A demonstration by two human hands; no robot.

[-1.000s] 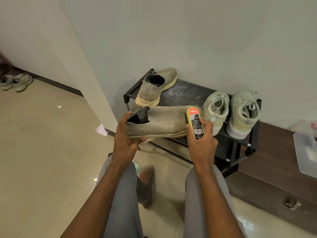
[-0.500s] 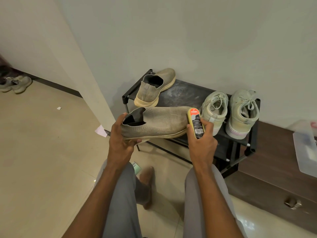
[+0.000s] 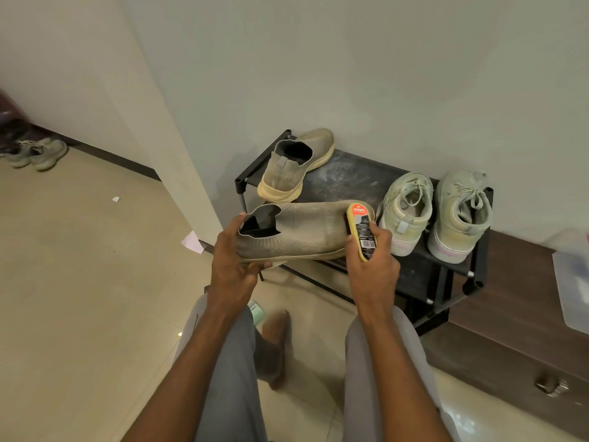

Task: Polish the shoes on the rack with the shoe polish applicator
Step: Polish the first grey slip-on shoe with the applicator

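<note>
My left hand [image 3: 232, 266] grips the heel end of a grey-beige knit slip-on shoe [image 3: 302, 229], held level in front of the black shoe rack [image 3: 357, 180]. My right hand [image 3: 373, 266] holds the yellow shoe polish applicator [image 3: 361, 231], with its orange and black label facing me, against the shoe's toe end. The matching slip-on [image 3: 296, 167] stands on the rack's left end. Two pale green lace-up sneakers [image 3: 408, 208] [image 3: 459, 215] stand on the right end.
A wall rises just behind the rack, and a wall corner stands to its left. A dark wooden drawer unit [image 3: 516, 314] with a clear plastic box [image 3: 573, 282] sits at the right. A pair of sneakers [image 3: 38, 153] lies on the tiled floor far left. My knees are below the hands.
The shoe and both hands have shifted slightly between frames, with the applicator staying on the toe end. My grips are unchanged.
</note>
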